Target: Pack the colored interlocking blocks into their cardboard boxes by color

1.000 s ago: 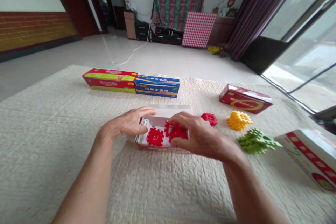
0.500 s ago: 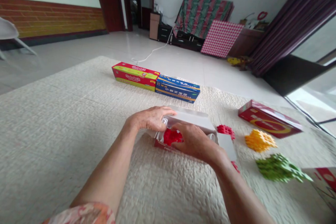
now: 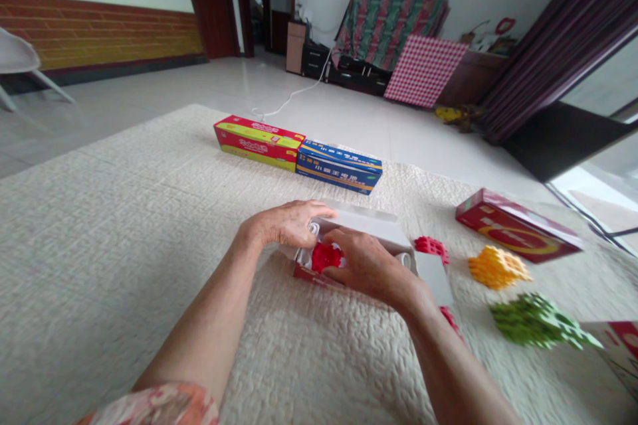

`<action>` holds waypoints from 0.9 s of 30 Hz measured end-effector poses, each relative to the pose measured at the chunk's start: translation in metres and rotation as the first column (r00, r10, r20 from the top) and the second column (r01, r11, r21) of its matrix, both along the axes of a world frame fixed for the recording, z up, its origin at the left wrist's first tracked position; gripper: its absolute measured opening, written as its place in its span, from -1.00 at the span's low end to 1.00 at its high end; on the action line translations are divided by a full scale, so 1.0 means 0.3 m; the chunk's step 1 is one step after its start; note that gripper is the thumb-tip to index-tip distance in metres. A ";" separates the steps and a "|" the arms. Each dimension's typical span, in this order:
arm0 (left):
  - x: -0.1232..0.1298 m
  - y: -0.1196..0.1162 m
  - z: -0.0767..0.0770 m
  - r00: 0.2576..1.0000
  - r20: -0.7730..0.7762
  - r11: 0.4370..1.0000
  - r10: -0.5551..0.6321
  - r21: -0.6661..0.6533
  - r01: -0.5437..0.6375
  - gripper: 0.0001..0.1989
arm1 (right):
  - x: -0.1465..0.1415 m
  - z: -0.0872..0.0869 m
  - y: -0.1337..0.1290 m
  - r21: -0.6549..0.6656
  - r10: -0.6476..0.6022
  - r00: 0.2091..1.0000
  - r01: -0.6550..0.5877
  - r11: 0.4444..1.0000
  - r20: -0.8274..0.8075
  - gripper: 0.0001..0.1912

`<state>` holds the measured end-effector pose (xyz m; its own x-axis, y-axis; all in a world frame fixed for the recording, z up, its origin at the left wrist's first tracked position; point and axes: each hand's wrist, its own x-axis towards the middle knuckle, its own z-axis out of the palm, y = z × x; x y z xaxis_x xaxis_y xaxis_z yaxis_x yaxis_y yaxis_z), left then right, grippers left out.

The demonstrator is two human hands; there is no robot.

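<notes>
An open red cardboard box (image 3: pixel 319 281) with a pale inside lies before me, its lid (image 3: pixel 371 220) folded back. Inside it are a red plastic piece (image 3: pixel 326 257) and white rolled things (image 3: pixel 405 259) at the ends. My left hand (image 3: pixel 292 222) holds the box's left rear edge, thumb inside and fingers over the back. With my right hand (image 3: pixel 366 262) I reach into the box, thumb and fingers curved around the red piece; the palm side is hidden. Right of the box, a red lattice piece (image 3: pixel 432 248) lies beside the end flap (image 3: pixel 433 277).
Yellow lattice pieces (image 3: pixel 498 267) and green lattice pieces (image 3: pixel 541 320) lie to the right, near a closed dark red box (image 3: pixel 518 224). A red-and-yellow box (image 3: pixel 259 141) and a blue box (image 3: pixel 339 166) stand end to end behind. A cream quilted mat (image 3: pixel 149 212) lies under everything.
The view has shifted slightly, moving the things at the right a little further right. Both hands stay at the box, with only a slight movement of the right fingers around the red piece.
</notes>
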<state>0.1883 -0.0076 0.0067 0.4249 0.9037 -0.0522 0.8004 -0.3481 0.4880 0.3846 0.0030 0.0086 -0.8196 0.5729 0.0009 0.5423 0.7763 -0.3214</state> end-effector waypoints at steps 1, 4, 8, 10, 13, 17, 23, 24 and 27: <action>0.000 0.000 -0.001 1.000 0.004 1.000 0.000 0.000 0.000 -0.30 | 0.001 0.000 0.000 -0.009 -0.004 1.000 0.004 1.000 -0.004 -0.78; 0.001 -0.002 -0.003 1.000 0.008 1.000 0.015 0.003 -0.015 -0.30 | 0.012 0.015 -0.002 -0.038 -0.011 1.000 0.010 0.999 -0.019 -0.77; 0.001 -0.005 0.001 0.999 0.012 0.999 0.038 -0.031 -0.038 -0.28 | 0.092 0.086 0.013 -0.051 -0.070 0.991 0.065 0.997 -0.116 -0.80; 0.001 -0.008 0.005 0.999 0.007 0.999 0.037 -0.040 -0.037 -0.27 | 0.177 0.124 0.048 -0.034 -0.150 0.969 0.146 0.989 -0.199 -0.83; 0.000 -0.010 0.007 0.999 -0.004 0.999 0.037 -0.038 -0.037 -0.26 | 0.346 0.136 0.128 0.046 -0.318 0.906 0.343 0.938 -0.280 -0.83; 0.002 -0.008 0.007 0.998 -0.037 0.998 0.046 -0.050 -0.047 -0.26 | 0.540 0.057 0.219 0.142 -0.516 0.839 0.539 0.830 -0.171 -0.71; 0.011 -0.009 0.016 0.996 -0.078 0.998 0.047 -0.045 -0.051 -0.26 | 0.575 -0.060 0.255 0.141 -0.489 0.872 0.482 0.865 0.020 -0.41; 0.010 -0.009 0.016 0.995 -0.081 0.998 0.051 -0.042 -0.054 -0.26 | 0.568 -0.069 0.258 0.137 -0.493 0.870 0.484 0.864 0.035 -0.40; 0.006 -0.008 0.010 0.995 -0.086 0.997 0.057 -0.040 -0.061 -0.26 | 0.557 -0.084 0.270 0.131 -0.490 0.868 0.478 0.868 0.079 -0.47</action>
